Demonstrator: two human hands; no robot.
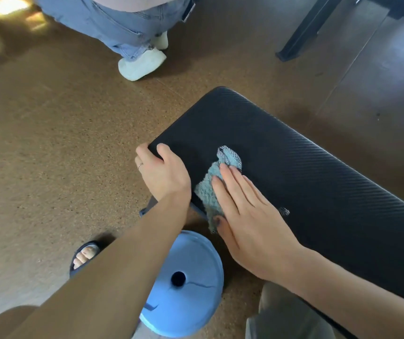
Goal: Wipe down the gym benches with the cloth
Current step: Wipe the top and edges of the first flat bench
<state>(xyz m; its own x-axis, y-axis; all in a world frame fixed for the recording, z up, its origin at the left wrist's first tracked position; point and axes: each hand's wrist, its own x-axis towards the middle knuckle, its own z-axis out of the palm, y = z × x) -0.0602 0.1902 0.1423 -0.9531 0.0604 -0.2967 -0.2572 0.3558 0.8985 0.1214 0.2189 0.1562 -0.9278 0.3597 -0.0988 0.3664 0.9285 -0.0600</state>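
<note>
On the near end of the black padded counter (293, 152), under the right hand (249, 216): the blue cloth (210, 192), pressed flat by straight, spread fingers (232, 182), nothing curled round it. Bunched rather than folded, with a checked hem poking out past the fingertips and a ragged edge hanging over the near side of the pad. Just beside it, to the left: the left hand (164, 172), thumb on top and fingers wrapped over the rounded corner, gripping the pad, apparently to steady it.

Running away to the right and toward the lower right corner of the view: the long axis of the pad, nearly all of it lying beyond the wrist of the right hand, so probably a sweep back along that axis, outward to the right, as the coming stroke. Nearer to that stretch by far: the right hand; the left hand parked at the corner and out of the path. Only the small patch at the end covered by the cloth at present, hence most of the job judged not yet done.

Ribbed, carbon-weave vinyl on the pad, faintly shiny, likely slippery under a damp cloth. Below and in front: brown speckled floor (61, 143), a round pale-blue stool (183, 289) close against the pad's near side, a sandalled foot (86, 255). Further off: another person's jeans and white shoes (142, 64), and a black metal frame leg (301, 33)
</note>
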